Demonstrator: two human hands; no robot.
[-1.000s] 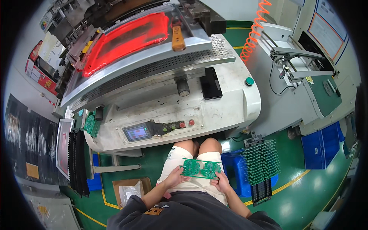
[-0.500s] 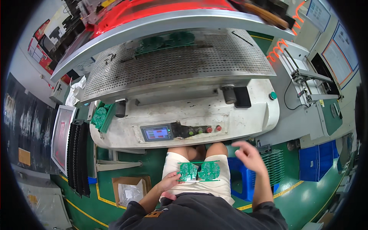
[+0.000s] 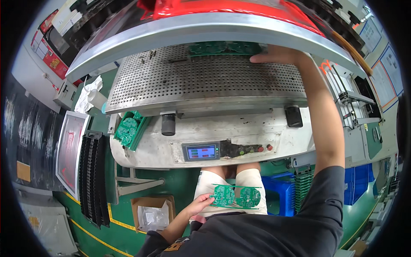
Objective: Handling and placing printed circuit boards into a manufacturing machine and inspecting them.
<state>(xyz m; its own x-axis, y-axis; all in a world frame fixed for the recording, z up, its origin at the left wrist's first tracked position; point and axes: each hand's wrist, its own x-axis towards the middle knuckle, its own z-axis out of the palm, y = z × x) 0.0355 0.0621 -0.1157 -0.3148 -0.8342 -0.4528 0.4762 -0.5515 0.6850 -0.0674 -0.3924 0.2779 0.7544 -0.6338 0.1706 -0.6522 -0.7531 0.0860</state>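
Observation:
A green circuit board panel [image 3: 224,196] with two rounded sections lies over my lap. My left hand [image 3: 200,204] is closed on its left end. Across the machine, my right arm stretches to the perforated metal platform [image 3: 205,79]. There my right hand [image 3: 280,55] is at the right end of another green circuit board panel [image 3: 227,48]. The thumb points left beside that board's near edge. Shadow and the raised frame obscure the other fingers, so whether they grip the board is unclear.
The silver frame [image 3: 214,28] with red material overhangs the platform. Below it are a small screen [image 3: 201,151] and buttons [image 3: 251,150]. A green rack of boards [image 3: 130,129] stands left. Around my legs are a blue stool [image 3: 278,195] and an open carton [image 3: 171,203].
My right hand has moved from beside my lap up and forward onto the platform, beneath the raised frame. My left hand still holds its circuit board. The view has shifted.

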